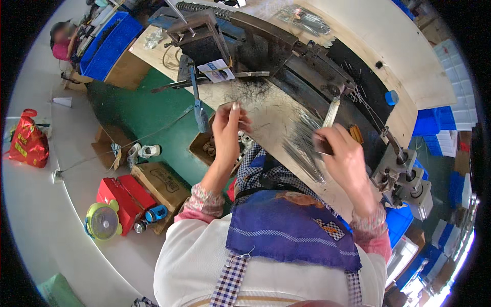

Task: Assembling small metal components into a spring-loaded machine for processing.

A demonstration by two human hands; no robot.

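My left hand [228, 130] is raised above the near edge of the wooden workbench [263, 105], its thumb pointing up. Motion blurs its fingers, and I cannot make out anything in them. My right hand [343, 149] has curled fingers closed at the lower end of a pale flat lever [332, 111]. This lever joins a pivot on the dark metal bench machine [302, 69]. Under and left of the right hand lies a pile of thin metal pins [303, 148]. Dark shavings [249, 91] are scattered farther back on the bench.
A blue-handled tool [200, 115] hangs over the bench's left edge. Metal clamp blocks [409, 184] stand at the right. A cardboard box [200, 148] sits below the left hand. A bundle of metal pieces [303, 19] lies at the back, and a blue cap [392, 97] at the right.
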